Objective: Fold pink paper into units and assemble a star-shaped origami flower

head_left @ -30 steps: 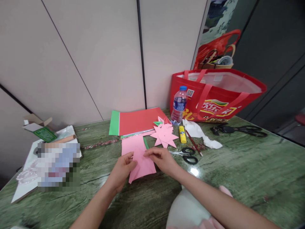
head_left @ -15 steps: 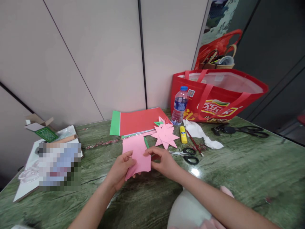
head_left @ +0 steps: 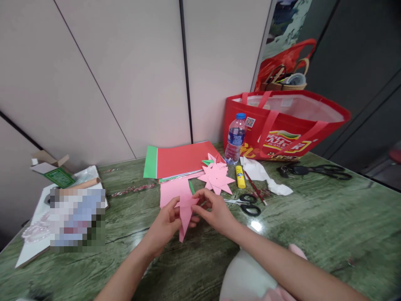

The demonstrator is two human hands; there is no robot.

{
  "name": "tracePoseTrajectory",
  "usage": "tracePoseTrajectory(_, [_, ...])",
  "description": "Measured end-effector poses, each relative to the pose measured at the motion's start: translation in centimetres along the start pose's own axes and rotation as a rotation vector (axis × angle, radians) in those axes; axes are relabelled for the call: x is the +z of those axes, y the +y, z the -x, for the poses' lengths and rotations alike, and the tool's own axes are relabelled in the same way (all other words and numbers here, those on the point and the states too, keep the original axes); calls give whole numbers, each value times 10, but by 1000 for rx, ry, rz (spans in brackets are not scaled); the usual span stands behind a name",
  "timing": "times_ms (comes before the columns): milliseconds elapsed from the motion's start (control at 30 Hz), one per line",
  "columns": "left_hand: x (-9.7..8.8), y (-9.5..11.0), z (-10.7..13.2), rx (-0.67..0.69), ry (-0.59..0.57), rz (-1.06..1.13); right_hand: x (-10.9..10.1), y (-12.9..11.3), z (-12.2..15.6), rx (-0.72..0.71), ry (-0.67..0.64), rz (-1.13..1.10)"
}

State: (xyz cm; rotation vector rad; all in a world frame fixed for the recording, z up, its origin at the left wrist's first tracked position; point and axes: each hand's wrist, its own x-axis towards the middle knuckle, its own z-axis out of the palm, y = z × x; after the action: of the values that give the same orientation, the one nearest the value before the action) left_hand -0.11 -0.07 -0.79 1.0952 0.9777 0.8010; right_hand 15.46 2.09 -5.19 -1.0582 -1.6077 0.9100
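Note:
A piece of pink paper is held between both hands above the table, narrowed to a point at its lower end. My left hand is closed around its left side. From the right, my right hand pinches its edge with thumb and fingers. Behind them, a larger pink sheet lies flat. To the right of it rests a pointed pink paper star, with a small green piece near the paper.
Scissors, a glue stick, a pencil and white tissue lie right. A water bottle stands before a red bag. Red paper lies behind. A green box and white board are left.
The pink paper was spread broad and fairly flat; now it is turned and narrowed, with its point facing down. Both hands have shifted slightly with it.

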Motion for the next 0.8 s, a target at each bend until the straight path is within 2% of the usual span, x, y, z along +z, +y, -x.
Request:
tracePoseTrajectory(133, [0, 1, 2, 35, 40, 29, 0, 1, -1, -13, 8, 18])
tracePoseTrajectory(267, [-3, -2, -4, 154, 226, -89, 0, 0, 1, -38, -63, 35])
tracePoseTrajectory(333, [-4, -4, -6, 192, 260, -126, 1, -1, 1, -35, -109, 23])
tracePoseTrajectory(567, [-4, -4, -6, 272, 268, -178, 3, 3, 1, 20, -133, -39])
tracePoseTrajectory(700, [-1, -2, -5, 210, 194, -194, 4, 4, 1, 78, -127, -116])
tracePoseTrajectory(800, [-2, -5, -6, 153, 206, -190, 5, 3, 1, 100, -126, -261])
